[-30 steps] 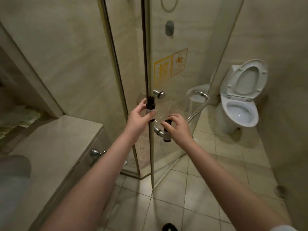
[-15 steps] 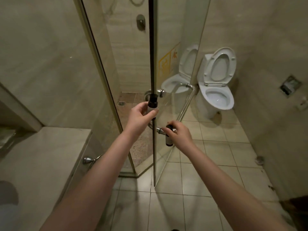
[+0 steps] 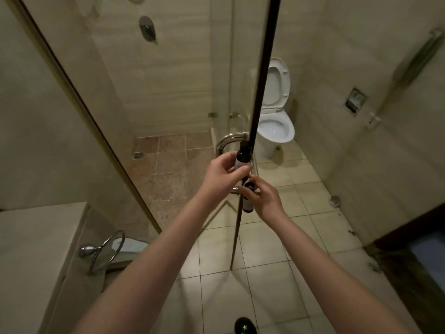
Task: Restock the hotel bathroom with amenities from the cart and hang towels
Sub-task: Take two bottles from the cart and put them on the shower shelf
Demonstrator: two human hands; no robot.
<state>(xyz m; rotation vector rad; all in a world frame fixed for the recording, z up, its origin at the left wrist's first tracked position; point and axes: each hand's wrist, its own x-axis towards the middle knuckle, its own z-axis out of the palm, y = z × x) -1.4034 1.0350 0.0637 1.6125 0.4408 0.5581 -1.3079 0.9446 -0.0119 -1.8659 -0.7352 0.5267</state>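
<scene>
My left hand (image 3: 222, 174) grips a small dark amenity bottle (image 3: 243, 156) with a pale label, held upright against the edge of the glass shower door (image 3: 261, 92). Just below it, my right hand (image 3: 265, 196) holds a second small dark bottle (image 3: 248, 201), and its fingers also rest at the lower mount of the chrome door handle (image 3: 228, 141). The door stands swung outward, edge-on to me, with the shower stall (image 3: 173, 160) open to its left.
A white toilet (image 3: 277, 124) with its lid up stands behind the door. A stone counter (image 3: 36, 249) with a chrome towel ring (image 3: 106, 247) is at lower left. A recessed paper holder (image 3: 355, 102) and wall rail (image 3: 419, 56) are on the right wall; a wooden door frame (image 3: 409, 261) is at lower right.
The glass door has swung further outward, now edge-on, exposing the shower floor. Both hands have stayed at the handle with their bottles, and my view has shifted rightward.
</scene>
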